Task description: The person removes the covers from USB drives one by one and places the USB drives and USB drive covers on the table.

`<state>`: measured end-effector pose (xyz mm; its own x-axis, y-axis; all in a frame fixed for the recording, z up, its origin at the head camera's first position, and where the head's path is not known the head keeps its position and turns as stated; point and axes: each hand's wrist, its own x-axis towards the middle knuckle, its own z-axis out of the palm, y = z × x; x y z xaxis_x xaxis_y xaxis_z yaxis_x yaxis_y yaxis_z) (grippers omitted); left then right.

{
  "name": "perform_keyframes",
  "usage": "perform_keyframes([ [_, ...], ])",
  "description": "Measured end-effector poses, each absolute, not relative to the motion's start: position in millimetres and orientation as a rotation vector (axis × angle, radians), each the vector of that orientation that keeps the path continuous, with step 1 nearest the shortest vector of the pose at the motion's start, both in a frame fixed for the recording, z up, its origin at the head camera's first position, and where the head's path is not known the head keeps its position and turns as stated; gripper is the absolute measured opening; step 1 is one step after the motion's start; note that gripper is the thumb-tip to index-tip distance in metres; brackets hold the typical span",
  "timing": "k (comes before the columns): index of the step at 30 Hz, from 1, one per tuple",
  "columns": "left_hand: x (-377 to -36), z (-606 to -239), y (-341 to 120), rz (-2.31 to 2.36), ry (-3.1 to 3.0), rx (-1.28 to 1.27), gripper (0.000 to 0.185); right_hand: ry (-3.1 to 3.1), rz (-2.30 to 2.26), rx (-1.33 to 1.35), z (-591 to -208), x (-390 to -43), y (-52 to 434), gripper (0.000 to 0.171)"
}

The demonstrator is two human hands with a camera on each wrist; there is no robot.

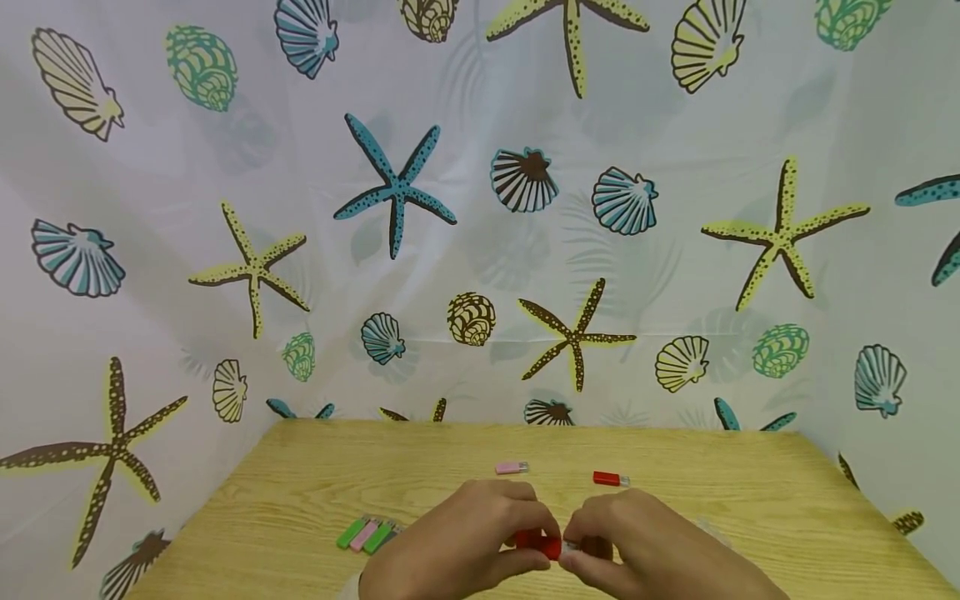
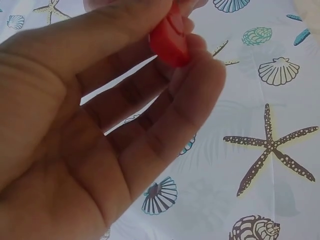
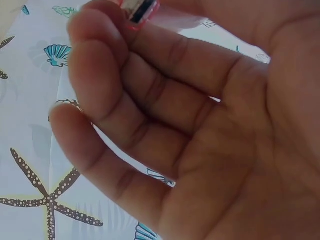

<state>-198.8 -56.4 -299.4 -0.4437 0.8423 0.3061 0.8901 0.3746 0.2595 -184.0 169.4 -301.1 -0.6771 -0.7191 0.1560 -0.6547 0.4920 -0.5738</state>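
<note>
Ana: Seashell-and-starfish curtain (image 1: 480, 208) fills the whole backdrop, wrapping round three sides of the wooden table (image 1: 300, 492). Both hands meet at the table's near edge, about six o'clock.

Ben: And what do they hold?

Ana: The left hand (image 1: 457, 546) pinches a small red USB stick (image 1: 542, 543) between thumb and curled fingertips; the left wrist view shows the red body end-on at the fingertips. The right hand (image 1: 645, 546) has its fingers curled round the other end, where the right wrist view shows a metal plug in a clear pinkish shell. Whether that is a cap or part of the stick cannot be told.

Ben: How would it handle?

Ana: Judging by its look, light, stiff, smooth plastic, likely a bit slippery. A fingertip pinch on the flat sides of the body seems the sound hold, keeping off the metal plug.

Ben: Anything else on the table?

Ana: At nine o'clock from the hands, a cluster of green and pink sticks (image 1: 365, 534) lying side by side, touching. At twelve o'clock, a pink stick (image 1: 512, 467). At one o'clock, another red stick (image 1: 610, 478), well apart from the pink one.
</note>
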Motion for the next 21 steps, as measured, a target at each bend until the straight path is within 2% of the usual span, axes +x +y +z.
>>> perform_keyframes([
  [11, -198.0, -299.5, -57.6, -0.631, -2.541, -1.588, 0.014, 2.621, -0.956, -1.286, -301.8, -182.9, 170.6, 0.015],
  [17, -198.0, -299.3, -58.4, -0.612, -2.552, -1.581, 0.012, 2.641, -0.955, -1.231, -302.9, -183.4, 168.9, 0.017],
  [21, -198.5, -299.1, -62.5, -0.559, -2.579, -1.479, 0.009, 2.676, -0.941, -1.19, -304.1, -184.3, 170.5, 0.015],
])
